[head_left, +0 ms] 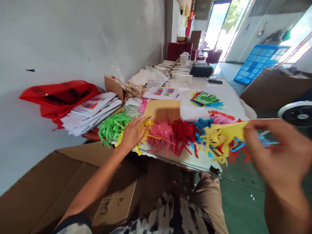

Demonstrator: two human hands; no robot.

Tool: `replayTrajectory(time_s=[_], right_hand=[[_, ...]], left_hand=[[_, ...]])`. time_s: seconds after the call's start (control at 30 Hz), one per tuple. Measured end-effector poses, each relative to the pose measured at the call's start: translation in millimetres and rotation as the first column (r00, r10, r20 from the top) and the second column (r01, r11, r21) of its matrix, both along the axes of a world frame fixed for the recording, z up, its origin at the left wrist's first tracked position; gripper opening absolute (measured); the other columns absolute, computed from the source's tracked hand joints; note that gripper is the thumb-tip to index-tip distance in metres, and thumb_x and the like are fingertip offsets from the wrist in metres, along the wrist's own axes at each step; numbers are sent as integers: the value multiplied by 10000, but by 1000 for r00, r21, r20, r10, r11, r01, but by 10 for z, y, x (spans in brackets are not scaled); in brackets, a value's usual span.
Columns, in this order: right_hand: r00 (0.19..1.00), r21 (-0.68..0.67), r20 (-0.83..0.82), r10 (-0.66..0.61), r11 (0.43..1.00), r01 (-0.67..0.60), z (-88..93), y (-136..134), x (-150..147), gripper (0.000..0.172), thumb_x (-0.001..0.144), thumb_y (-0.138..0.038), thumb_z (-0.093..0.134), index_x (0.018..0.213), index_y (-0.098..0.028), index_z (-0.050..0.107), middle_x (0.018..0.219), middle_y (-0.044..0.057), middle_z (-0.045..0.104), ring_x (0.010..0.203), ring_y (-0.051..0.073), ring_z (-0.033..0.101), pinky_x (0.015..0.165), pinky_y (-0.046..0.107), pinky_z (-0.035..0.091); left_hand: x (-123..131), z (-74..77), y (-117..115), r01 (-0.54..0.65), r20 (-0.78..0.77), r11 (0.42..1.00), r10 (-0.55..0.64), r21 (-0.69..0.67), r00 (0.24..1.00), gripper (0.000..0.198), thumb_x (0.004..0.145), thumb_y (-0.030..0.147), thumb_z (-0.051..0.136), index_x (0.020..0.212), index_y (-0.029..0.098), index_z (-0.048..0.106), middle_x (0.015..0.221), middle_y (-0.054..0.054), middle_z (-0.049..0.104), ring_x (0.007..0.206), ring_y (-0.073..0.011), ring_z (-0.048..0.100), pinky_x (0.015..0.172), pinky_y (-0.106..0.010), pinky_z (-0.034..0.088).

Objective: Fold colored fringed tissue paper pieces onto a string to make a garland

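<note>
My right hand [278,152], raised at the right, pinches a bundle of fringed tissue-paper tassels [226,136]; yellow faces me, with red and blue strips hanging behind it. On the table's near edge my left hand [133,134] rests over a yellow fringed pile [147,128], its fingers partly hidden in the strips. Beside it lie a green fringed pile [114,126], a pink one [162,135], a dark red one [181,131] and a blue one [203,125]. A tan envelope [163,109] lies just behind the pink pile.
Printed sheets [95,109] are stacked by a red bag [60,97] at left. Flat coloured fringes [207,99], a phone [215,81], a black case [201,71] and paper stacks [180,73] lie farther back. Cardboard boxes [58,188], a fan [297,113] and a blue crate [260,60] stand around.
</note>
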State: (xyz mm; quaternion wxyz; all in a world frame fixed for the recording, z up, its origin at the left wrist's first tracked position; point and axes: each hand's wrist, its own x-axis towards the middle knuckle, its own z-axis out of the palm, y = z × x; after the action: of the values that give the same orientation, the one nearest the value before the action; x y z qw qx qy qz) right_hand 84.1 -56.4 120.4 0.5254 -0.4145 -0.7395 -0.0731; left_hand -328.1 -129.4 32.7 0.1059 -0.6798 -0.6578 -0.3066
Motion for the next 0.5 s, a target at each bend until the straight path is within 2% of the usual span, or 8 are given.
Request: replayTrajectory(time_s=[0.1, 0.2, 0.3, 0.4, 0.5], right_hand=[[972, -39, 200, 120, 993, -115, -129, -119, -246, 146, 957, -300, 622, 861, -219, 697, 827, 44, 742, 780, 230, 677, 731, 351, 462], [960, -146, 239, 145, 983, -113, -277, -163, -420, 185, 984, -278, 595, 831, -214, 678, 825, 46, 740, 787, 223, 674, 719, 344, 449], [968, -167, 208, 142, 980, -108, -372, -196, -438, 181, 984, -258, 600, 817, -218, 658, 811, 42, 736, 775, 214, 669, 708, 341, 445], [972, -167, 186, 141, 980, -110, -420, -225, -391, 184, 991, -252, 596, 814, -229, 640, 801, 43, 733, 777, 220, 674, 710, 349, 452], [972, -178, 189, 141, 978, -108, -471, -251, -370, 190, 994, -247, 590, 810, -235, 634, 784, 40, 724, 748, 217, 663, 691, 351, 452]], left_hand=[[604, 290, -138, 169, 217, 963, -214, 209, 952, 147, 1001, 274, 632, 1078, 242, 753, 1048, -46, 787, 1017, -208, 726, 958, -353, 552], [1208, 420, -276, 226, 442, 950, -302, 216, 845, 71, 988, 286, 681, 983, 261, 747, 951, -12, 776, 911, -169, 722, 855, -306, 560], [1572, 337, -271, 218, 630, 966, -257, 140, 733, 90, 962, 344, 718, 1011, 272, 739, 948, -19, 780, 872, -182, 728, 822, -327, 574], [1724, 181, -161, 229, 773, 972, -183, 50, 607, 177, 898, 411, 780, 991, 271, 726, 928, -39, 782, 826, -212, 736, 776, -359, 586], [1815, 83, -60, 271, 814, 963, -149, -11, 561, 241, 854, 471, 811, 967, 272, 735, 912, -45, 777, 812, -221, 720, 759, -369, 579]])
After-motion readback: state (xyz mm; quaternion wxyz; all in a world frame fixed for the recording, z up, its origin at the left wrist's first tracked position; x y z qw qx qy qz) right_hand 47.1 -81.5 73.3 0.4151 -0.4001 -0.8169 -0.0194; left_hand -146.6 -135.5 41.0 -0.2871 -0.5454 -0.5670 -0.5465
